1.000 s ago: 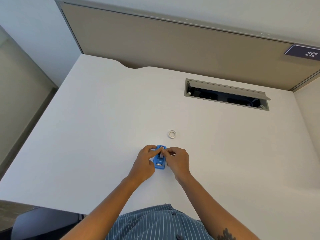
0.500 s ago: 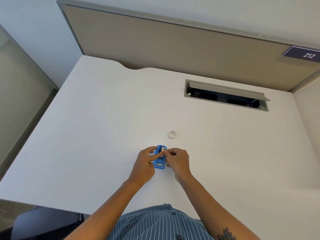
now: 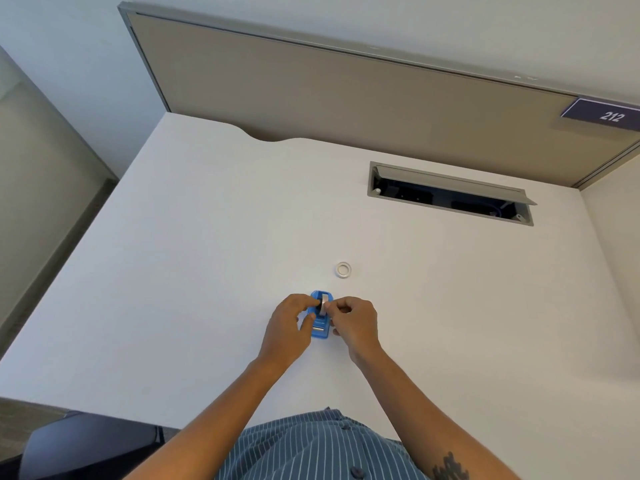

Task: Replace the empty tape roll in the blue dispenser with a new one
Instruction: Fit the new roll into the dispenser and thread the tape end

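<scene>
A blue dispenser (image 3: 319, 328) sits on the white counter (image 3: 207, 258), near its front edge and directly ahead of the person. Both hands close in on it from either side. The left hand (image 3: 289, 327) has its fingers curled against the dispenser's left side, with the thumb lying along the body near the cutter end. The right hand (image 3: 355, 320) pinches its fingertips together at the top right of the tape roll (image 3: 324, 304), which stands on edge in the dispenser's well; the grip of each hand is closed on these parts, the left on the dispenser, the right on the roll. Just beyond the dispenser and a little to the right, an empty white core ring (image 3: 343, 270) lies flat on the counter, apart from both hands. Farther back, a cable hatch (image 3: 450, 194) in the counter stands open.
</scene>
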